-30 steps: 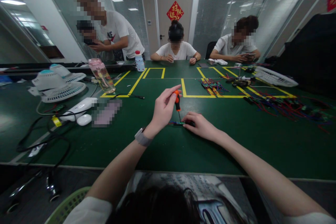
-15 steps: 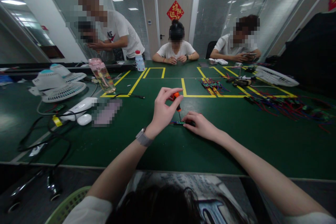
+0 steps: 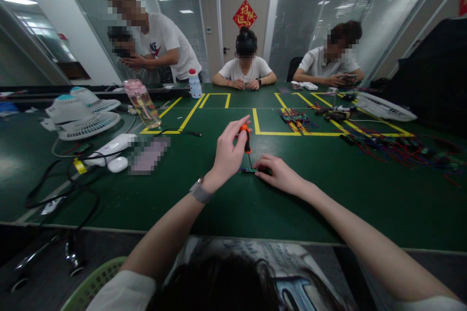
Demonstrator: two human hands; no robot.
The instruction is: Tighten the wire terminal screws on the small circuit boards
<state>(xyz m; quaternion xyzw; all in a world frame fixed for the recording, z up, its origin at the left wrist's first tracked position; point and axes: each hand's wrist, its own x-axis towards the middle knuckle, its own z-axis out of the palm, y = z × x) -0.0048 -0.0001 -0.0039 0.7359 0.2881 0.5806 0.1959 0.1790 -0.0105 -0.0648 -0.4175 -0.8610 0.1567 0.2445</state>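
My left hand [image 3: 230, 148] pinches the orange and black handle of a screwdriver [image 3: 247, 144] between thumb and fingers. The screwdriver stands nearly upright, its thin shaft reaching down to a small green circuit board [image 3: 248, 171] on the table. My right hand [image 3: 276, 174] rests on the table with its fingertips closed on the board's right end, partly covering it. A dark part shows under the right fingers, too hidden to name.
Circuit boards with red and blue wires [image 3: 297, 119] lie beyond my right hand, with a larger wired pile [image 3: 397, 153] further right. To the left are a bottle [image 3: 141, 102], white fans [image 3: 87, 119], a computer mouse [image 3: 117, 164] and black cables. Several people are across the green table [image 3: 292, 223].
The fingers of my left hand have turned around the screwdriver handle and drawn closer together. My right hand and the board have stayed in place.
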